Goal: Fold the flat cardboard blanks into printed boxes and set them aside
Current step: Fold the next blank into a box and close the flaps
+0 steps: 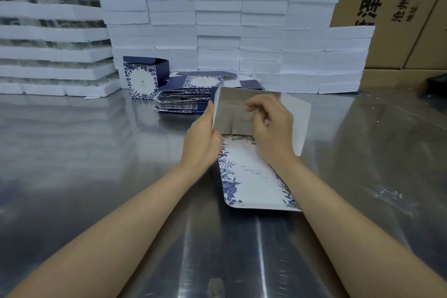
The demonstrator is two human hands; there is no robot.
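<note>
Two hands on one blank. Cardboard blank (251, 172) sits mid-bench, partly folded: near printed panel with blue floral border lies flat on the steel bench (96, 164), far plain-white panels stand raised toward the camera.

Left hand (202, 145) grips the blank's left edge at the fold line, fingers curled round the raised panel's edge. Right hand (271, 126) is curled over the raised panel from the right, thumb and fingertips pinching at its inner face; the image is blurred there, so I can't tell which flap it holds.

Count:
- 1 folded box (142, 77), upright at rear left of centre, navy top flap open, floral front facing the camera.
- 1 pile of flat blanks (188, 94) just right of that box, touching or nearly so; sheet count unreadable, too many thin edges.
- White foam trays (217, 19) stacked along the back of the bench: five columns plainly countable in the middle, plus a shorter one at far right. Rows per column blurred.
- Another stack of foam trays with clear inserts (48, 31) at far left, about seven layers.
- Brown shipping cartons (391, 7) behind, black print, at least three visible.
</note>
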